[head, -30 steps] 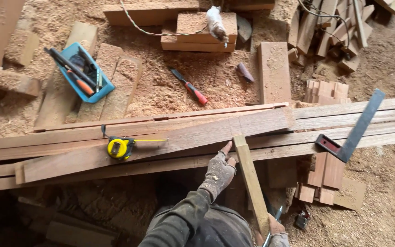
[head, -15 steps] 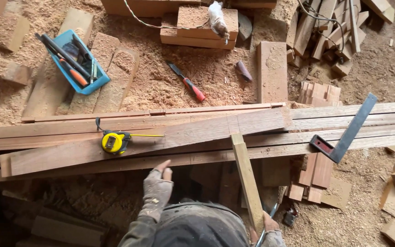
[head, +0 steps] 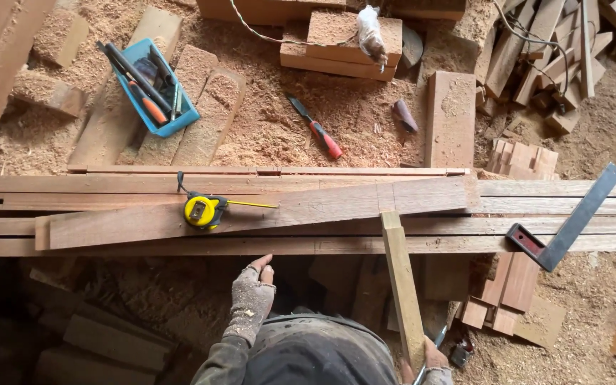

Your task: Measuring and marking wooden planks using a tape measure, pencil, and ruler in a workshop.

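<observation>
My left hand (head: 254, 288), in a fingerless glove, holds nothing; its index finger reaches up to the near edge of the stacked long planks (head: 180, 246). On top of the stack lies a wide tapered plank (head: 336, 205) with a yellow tape measure (head: 203, 211) on it, its blade pulled out a little to the right. At the bottom edge of the view my right hand (head: 433, 356) grips the low end of a narrow pale wooden strip (head: 399, 278). The strip leans up against the planks' near edge.
A metal try square (head: 568, 224) with a red-brown stock rests on the planks at right. On the sawdust floor beyond are a blue tray of tools (head: 152, 89), a red-handled chisel (head: 316, 128), wood blocks (head: 450, 117) and offcuts (head: 522, 158). More offcuts (head: 504, 292) lie below the planks.
My left hand has moved left along the planks' near edge, away from the pale strip, to below the tape measure's blade. The right hand keeps its hold on the strip.
</observation>
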